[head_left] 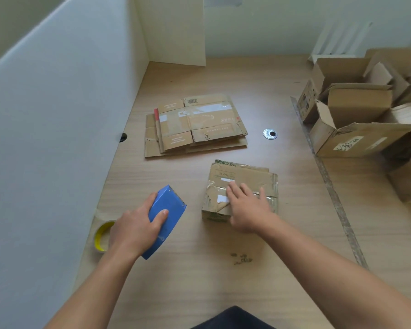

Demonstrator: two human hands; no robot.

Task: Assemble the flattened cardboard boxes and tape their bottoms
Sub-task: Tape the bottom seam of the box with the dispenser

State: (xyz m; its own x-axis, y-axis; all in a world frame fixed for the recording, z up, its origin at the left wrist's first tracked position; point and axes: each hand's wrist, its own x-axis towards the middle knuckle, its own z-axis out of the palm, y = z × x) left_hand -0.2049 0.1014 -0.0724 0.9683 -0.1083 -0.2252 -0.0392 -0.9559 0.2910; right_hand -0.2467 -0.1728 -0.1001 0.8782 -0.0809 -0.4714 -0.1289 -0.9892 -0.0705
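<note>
A small assembled cardboard box stands on the wooden table, its flaps closed on top with clear tape across them. My right hand lies flat on the box top, fingers straight, pressing along the tape. My left hand grips a blue tape dispenser just left of the box, above the table. Beyond the box lies a stack of flattened cardboard boxes.
A tape roll with a yellow core sits by my left wrist at the table's left edge. White partition panels wall the left and back. Several open assembled boxes crowd the right side. A metal cable grommet sits mid-table.
</note>
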